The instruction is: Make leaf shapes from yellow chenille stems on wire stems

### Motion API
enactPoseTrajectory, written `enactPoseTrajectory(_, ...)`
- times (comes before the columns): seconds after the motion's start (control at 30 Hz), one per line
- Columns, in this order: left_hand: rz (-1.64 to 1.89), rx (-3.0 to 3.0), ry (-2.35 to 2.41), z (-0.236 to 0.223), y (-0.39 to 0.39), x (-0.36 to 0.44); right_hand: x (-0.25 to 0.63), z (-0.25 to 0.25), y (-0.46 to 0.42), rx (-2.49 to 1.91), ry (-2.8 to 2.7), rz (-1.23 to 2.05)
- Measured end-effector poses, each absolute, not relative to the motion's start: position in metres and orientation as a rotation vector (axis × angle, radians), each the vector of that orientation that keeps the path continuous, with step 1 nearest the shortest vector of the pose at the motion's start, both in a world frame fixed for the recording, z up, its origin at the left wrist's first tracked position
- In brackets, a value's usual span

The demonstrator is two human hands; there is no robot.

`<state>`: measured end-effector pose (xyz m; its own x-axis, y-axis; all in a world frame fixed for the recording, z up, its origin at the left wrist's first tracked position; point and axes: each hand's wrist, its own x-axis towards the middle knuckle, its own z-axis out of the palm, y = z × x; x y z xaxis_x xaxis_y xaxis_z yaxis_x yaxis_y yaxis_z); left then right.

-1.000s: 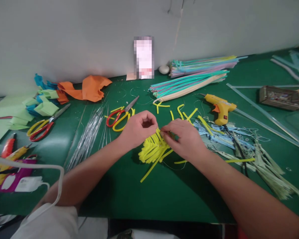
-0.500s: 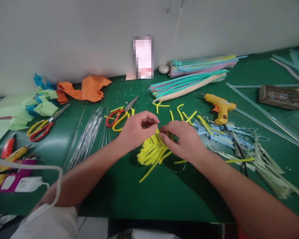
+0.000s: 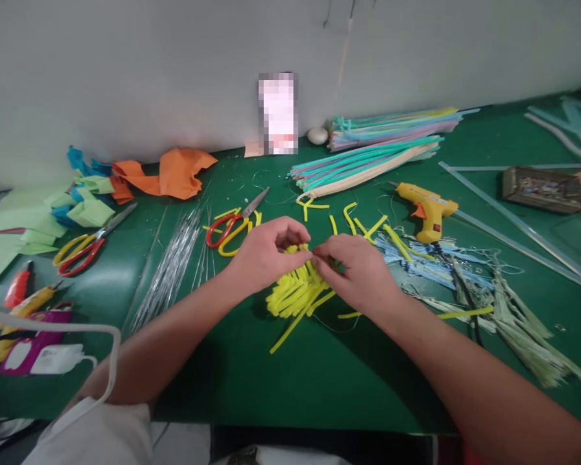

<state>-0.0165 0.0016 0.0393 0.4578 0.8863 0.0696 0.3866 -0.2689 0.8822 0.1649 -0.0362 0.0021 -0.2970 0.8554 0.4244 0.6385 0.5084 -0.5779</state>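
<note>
A bunch of bent yellow pipe cleaners (image 3: 293, 294), laid in a leaf-like row, is between my two hands over the green table. My left hand (image 3: 271, 252) grips its upper end with thumb and fingers curled together. Close beside it, my right hand (image 3: 356, 268) pinches the bunch at its upper right, the fingertips of both hands almost meeting. One straight yellow strand sticks out toward the front, and a thin wire (image 3: 341, 329) loops out below my right hand. Red-and-yellow scissors (image 3: 227, 229) lie just behind my left hand.
Cut yellow pieces (image 3: 368, 229) lie behind my right hand. A yellow glue gun (image 3: 428, 206) and tassels (image 3: 518, 329) are to the right. Pipe-cleaner bundles (image 3: 368, 161) and a phone (image 3: 277, 113) stand at the back. Wires (image 3: 172, 268), second scissors (image 3: 90, 242) and orange paper (image 3: 181, 173) are left.
My left thumb has shifted slightly right toward the right fingertips, and more of the yellow bunch's top shows between the fingers. The other things stay in place.
</note>
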Motion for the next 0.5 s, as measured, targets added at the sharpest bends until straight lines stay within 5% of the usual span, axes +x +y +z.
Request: enactPoseTrajectory(0.5, 0.602, 1.590, 1.027, 0.0409, 0.0077, -0.0204, 0.1665, 0.0032, -0.0374, -1.198, -2.034, 0.429)
